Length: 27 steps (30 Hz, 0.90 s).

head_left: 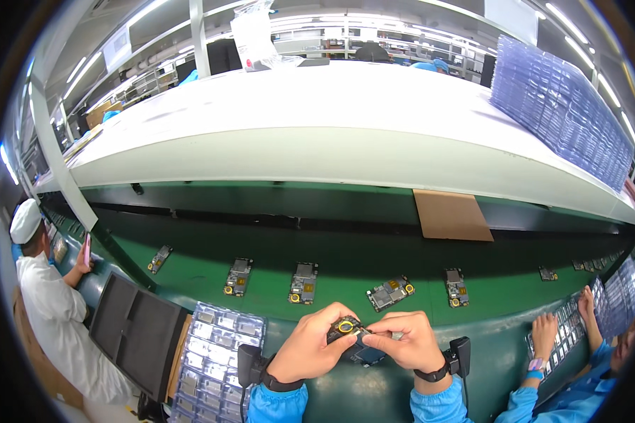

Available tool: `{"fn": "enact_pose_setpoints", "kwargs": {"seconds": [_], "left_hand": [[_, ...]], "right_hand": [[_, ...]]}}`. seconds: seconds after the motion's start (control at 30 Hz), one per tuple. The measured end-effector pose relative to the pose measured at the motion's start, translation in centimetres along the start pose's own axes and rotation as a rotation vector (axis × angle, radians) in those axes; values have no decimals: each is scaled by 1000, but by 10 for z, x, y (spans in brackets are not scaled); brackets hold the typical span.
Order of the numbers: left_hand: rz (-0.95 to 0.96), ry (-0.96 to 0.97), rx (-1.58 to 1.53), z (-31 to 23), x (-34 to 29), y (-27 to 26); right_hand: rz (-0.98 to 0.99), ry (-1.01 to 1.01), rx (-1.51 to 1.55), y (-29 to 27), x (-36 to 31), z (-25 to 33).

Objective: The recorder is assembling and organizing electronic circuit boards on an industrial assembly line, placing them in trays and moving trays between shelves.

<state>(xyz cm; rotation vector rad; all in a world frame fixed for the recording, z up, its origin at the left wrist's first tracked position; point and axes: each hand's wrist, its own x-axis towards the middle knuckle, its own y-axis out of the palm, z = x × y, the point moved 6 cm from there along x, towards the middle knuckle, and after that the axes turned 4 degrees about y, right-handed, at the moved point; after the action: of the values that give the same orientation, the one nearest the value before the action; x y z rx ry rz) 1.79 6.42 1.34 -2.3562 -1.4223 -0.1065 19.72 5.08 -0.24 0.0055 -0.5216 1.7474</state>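
Closest to me, my left hand [310,349] and right hand [401,343] meet over the near edge of the green conveyor belt [275,257], both grasping one small circuit board [351,337] between them; its gold ring part faces up beside my left thumb, and my right fingertips pinch its right end. Left of the board, a clear blister tray [215,359] of small parts lies beside a dark monitor [130,331]. Right of the board, another person's hands [543,331] rest on a second parts tray [564,328]. Just beyond the board, on the belt, I see a row of similar circuit boards: one [238,276] to the left, one [303,283] nearly straight ahead, a tilted one [390,293] and one [456,287] to the right. Farther up, a brown cardboard sheet [450,215] hangs under the white shelf [346,127] that spans above the belt. On that shelf, far right of the board, stands a tall stack of clear trays [561,106]. Far left, a person in a white coat and cap [49,310] stands at the line.
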Motion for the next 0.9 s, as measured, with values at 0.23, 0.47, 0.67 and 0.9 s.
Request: {"fn": "enact_pose_setpoints", "kwargs": {"seconds": [0.23, 0.47, 0.67, 0.9], "left_hand": [[5, 12, 8, 17, -10, -22], [-265, 227, 230, -6, -15, -6], [-95, 503, 23, -31, -21, 51], [-7, 356, -32, -65, -33, 20]], "right_hand": [[132, 200, 169, 31, 6, -28], [26, 557, 727, 79, 18, -109], [207, 631, 1078, 142, 59, -139], [164, 745, 1057, 244, 138, -100]]}}
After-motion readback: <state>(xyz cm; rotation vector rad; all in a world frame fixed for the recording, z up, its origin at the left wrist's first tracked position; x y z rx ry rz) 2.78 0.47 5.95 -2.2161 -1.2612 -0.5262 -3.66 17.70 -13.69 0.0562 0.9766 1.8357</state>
